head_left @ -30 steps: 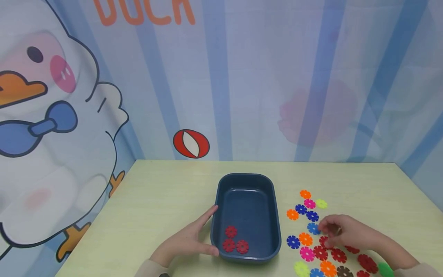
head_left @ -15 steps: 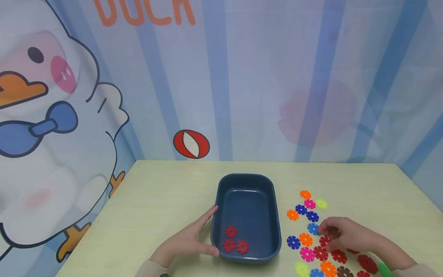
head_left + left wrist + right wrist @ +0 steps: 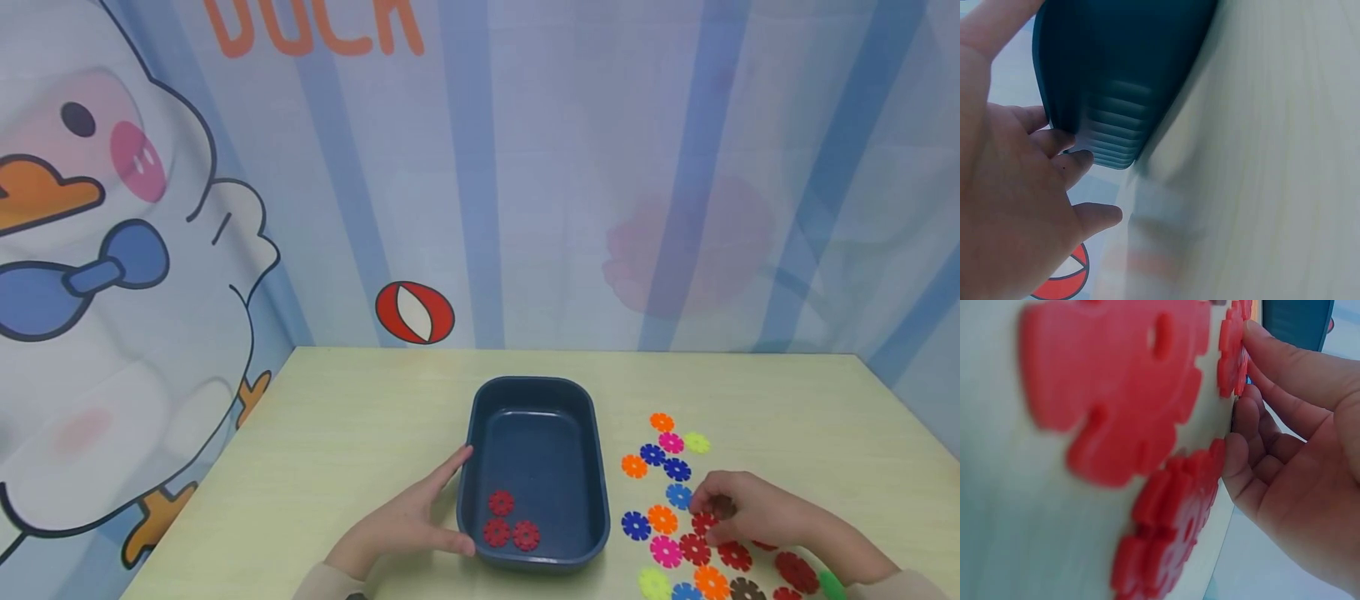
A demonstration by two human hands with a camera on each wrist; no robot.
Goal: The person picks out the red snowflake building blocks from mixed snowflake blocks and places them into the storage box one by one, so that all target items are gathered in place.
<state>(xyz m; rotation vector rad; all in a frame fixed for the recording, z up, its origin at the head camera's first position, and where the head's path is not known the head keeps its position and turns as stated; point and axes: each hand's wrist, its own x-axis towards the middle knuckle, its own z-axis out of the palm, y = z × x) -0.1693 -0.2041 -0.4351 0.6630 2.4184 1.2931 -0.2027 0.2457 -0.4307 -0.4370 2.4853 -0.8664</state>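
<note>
The right hand (image 3: pixel 757 508) bends low over the desk (image 3: pixel 375 417), thumb and forefinger on either side of a red disc (image 3: pixel 704 523). In the right wrist view the thumb touches this disc; the forefinger's tip is hidden, so whether the two pinch it cannot be told. Being thin and flat, the disc would probably slide rather than lift if only one side were caught.

Close about it lie a light blue disc (image 3: pixel 678 497), an orange disc (image 3: pixel 662 518) and another red disc (image 3: pixel 694 549); a low sweep of the fingers could scatter these or pick up a second piece. Nearer the wrist, red discs appear layered (image 3: pixel 1179 519), and a brush of the palm might shift them.

Farther left stands the tray (image 3: pixel 536 467), with three red discs (image 3: pixel 497 532) in its near left corner. The left hand (image 3: pixel 405 521) is spread, thumb and fingers touching its left side without wrapping round it. An uneven push there could turn the tray, and a piece released short would strike its right rim.
</note>
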